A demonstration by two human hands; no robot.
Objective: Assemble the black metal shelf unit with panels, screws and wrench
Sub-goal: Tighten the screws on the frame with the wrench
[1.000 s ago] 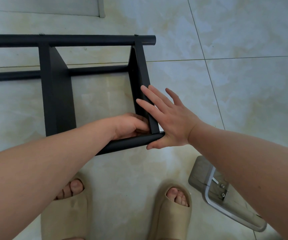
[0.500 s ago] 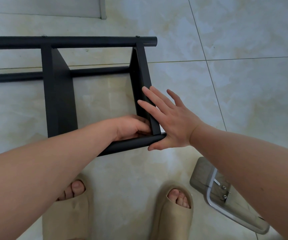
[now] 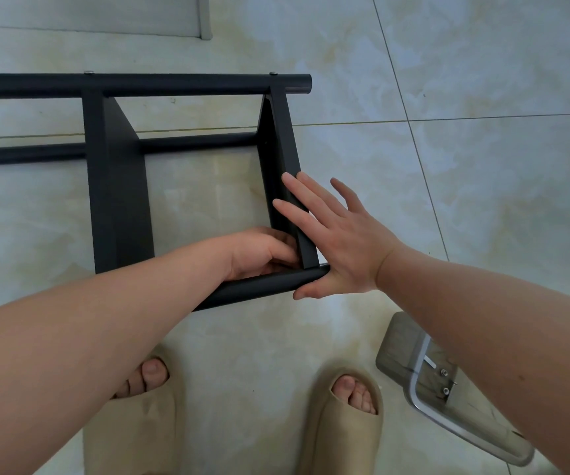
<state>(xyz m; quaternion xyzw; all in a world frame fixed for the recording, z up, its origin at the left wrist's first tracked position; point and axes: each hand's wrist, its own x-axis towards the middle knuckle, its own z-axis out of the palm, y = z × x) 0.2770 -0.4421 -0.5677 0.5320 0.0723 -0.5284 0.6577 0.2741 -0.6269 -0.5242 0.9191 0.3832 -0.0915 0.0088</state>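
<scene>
The black metal shelf unit (image 3: 119, 186) lies on its side on the tiled floor, with two upright panels between round tubes. My right hand (image 3: 338, 241) is flat with straight fingers, pressing against the outer face of the right panel (image 3: 278, 145) and the end of the near tube (image 3: 263, 286). My left hand (image 3: 259, 252) is curled inside the corner where that panel meets the near tube; its fingertips are hidden there, so what they hold is not visible. Two screw heads sit on the far tube (image 3: 139, 84).
A grey stool base with a metal bracket and bolts (image 3: 438, 382) lies on the floor at the lower right. My feet in beige slippers (image 3: 342, 416) stand just below the frame. A pale panel edge (image 3: 204, 18) shows at the top.
</scene>
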